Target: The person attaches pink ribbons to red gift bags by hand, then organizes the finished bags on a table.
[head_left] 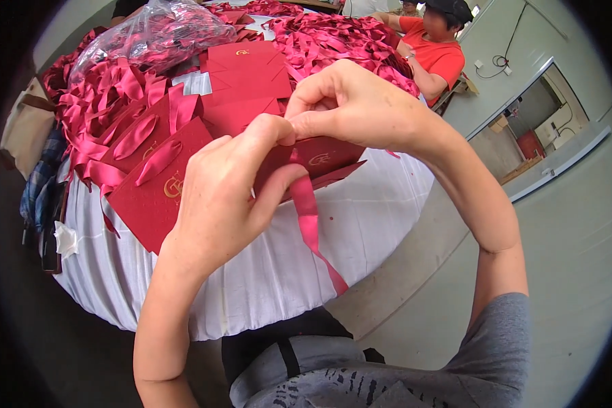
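A dark red paper gift bag (345,154) with a gold emblem is between my two hands above the near part of the table. From its upper edge a pink-red satin ribbon (308,221) hangs down toward the table's front edge. My left hand (217,187) is closed on this ribbon, its thumb lying over the strip against the bag's front. My right hand (360,105) is pinched at the bag's top edge, its thumb meeting the left fingertips. What exactly lies between the fingertips there is hidden.
Finished-looking red bags with ribbon handles (160,194) lie at left. Flat red bags (245,71) are stacked beyond my hands. Ribbon heaps (347,44) and a clear plastic bag (156,34) cover the far side of the white-clothed table (265,285). A person in red (432,54) sits far right.
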`<control>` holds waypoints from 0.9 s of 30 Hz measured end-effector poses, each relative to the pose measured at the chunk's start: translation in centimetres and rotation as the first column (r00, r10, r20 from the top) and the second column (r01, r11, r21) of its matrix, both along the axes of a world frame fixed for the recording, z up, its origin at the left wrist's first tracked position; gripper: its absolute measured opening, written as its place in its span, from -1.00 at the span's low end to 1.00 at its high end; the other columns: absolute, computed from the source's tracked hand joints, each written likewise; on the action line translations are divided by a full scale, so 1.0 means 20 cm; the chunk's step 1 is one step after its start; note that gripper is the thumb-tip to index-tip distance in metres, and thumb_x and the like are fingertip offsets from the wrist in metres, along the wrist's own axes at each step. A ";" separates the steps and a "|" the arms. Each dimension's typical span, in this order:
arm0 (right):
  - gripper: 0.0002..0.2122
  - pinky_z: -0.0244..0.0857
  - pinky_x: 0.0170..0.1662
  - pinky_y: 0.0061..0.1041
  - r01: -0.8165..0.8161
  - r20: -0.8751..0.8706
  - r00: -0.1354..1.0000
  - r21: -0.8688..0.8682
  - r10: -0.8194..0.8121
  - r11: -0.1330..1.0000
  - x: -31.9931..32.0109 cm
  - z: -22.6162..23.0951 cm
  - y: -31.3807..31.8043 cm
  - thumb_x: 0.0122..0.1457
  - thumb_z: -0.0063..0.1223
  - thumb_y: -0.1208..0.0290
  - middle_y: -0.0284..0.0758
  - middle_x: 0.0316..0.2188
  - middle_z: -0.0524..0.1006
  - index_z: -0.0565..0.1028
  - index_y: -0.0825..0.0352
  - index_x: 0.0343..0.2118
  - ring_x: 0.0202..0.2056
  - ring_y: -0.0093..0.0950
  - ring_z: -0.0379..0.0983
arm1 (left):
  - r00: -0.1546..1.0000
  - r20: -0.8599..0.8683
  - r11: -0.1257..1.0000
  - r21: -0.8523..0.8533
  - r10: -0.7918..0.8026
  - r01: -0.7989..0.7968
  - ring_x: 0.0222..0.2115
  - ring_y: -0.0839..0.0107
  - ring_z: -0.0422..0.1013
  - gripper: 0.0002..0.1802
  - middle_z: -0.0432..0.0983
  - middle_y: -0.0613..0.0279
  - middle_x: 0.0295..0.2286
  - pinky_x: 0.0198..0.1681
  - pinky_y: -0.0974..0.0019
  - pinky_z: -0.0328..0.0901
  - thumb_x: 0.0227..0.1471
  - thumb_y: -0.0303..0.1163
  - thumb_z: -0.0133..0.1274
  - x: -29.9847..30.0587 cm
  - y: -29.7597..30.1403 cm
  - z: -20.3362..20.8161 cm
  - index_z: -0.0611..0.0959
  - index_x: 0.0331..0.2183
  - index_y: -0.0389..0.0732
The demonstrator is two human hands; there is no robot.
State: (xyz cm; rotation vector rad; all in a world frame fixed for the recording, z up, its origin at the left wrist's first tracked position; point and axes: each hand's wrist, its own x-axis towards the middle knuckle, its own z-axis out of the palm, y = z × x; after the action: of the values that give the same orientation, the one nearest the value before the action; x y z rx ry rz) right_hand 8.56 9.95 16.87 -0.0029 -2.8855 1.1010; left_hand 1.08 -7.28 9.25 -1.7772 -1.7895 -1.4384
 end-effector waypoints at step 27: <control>-0.80 0.27 -0.46 -0.58 0.230 -0.784 0.587 -0.081 -0.204 0.970 -0.17 0.01 -0.04 0.09 0.13 0.38 -0.27 -0.58 0.50 0.53 0.46 -0.43 -0.54 -0.53 0.40 | 0.980 -0.123 0.982 0.130 0.156 -0.140 -0.53 0.35 0.49 -0.76 0.57 0.19 -0.43 -0.51 0.38 0.26 -0.16 -0.58 0.18 -0.02 0.02 -0.03 0.61 -0.33 -0.25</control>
State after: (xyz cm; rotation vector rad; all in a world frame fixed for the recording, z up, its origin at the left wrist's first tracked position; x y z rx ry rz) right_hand 5.09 9.06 17.02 0.1022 -2.0166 0.7354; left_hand 0.74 -6.91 8.71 -1.6034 -1.6918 -1.3093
